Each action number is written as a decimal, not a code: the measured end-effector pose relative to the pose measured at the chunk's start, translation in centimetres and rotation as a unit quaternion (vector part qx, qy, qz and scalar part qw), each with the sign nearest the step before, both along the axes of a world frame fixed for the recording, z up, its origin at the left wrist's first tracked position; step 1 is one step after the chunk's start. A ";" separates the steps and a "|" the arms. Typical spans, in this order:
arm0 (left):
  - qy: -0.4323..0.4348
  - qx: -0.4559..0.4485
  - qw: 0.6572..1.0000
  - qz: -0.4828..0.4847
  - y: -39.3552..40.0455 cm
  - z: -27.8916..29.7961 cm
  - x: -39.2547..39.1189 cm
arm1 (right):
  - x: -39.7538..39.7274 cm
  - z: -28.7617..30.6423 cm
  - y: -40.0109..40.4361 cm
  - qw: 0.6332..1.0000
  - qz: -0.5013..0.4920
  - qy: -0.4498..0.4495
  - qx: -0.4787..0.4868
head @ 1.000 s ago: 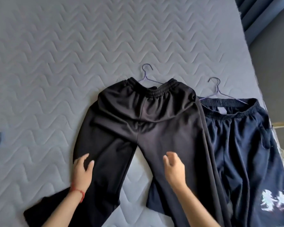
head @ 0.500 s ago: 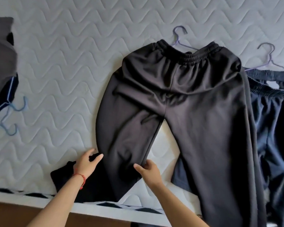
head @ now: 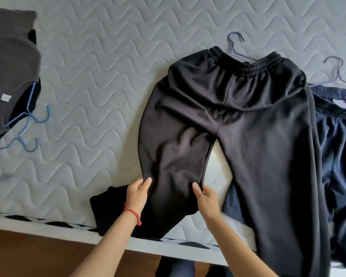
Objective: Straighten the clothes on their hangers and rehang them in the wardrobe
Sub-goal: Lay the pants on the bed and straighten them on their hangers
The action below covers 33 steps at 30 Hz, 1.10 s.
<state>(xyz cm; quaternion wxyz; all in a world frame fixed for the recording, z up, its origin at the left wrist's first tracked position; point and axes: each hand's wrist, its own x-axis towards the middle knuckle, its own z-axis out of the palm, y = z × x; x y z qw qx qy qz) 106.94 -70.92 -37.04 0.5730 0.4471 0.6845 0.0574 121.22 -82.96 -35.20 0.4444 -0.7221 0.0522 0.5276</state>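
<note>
Both hands pinched on one leg of the black trousers (head: 228,120): left hand (head: 137,193) outer edge; right hand (head: 206,198) inner

My black trousers (head: 238,136) cover most of their purple hanger (head: 235,49); only its hook shows. The navy shorts (head: 340,148) run off the right edge. The grey garment (head: 10,62) is cut off left.
</note>
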 end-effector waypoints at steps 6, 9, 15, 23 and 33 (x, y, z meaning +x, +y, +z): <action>-0.091 -0.098 0.973 0.190 -1.0 3.9 0.4 | 0.7 3.7 -0.4 0.998 0.016 0.008 0.066; -0.138 -0.185 0.964 0.136 -1.0 6.8 0.3 | 0.5 5.7 -0.5 0.993 0.043 0.036 0.106; -0.130 -0.130 0.983 0.020 -3.1 10.5 0.0 | -0.8 8.5 -2.0 0.988 0.050 0.087 0.116; -0.364 -0.172 0.915 0.018 -5.0 12.6 -1.1 | 0.1 11.2 -5.4 0.933 -0.142 0.214 0.252; -0.110 -0.095 0.987 -0.066 -10.5 11.1 -0.6 | -1.5 10.2 -9.3 0.987 0.135 0.005 0.084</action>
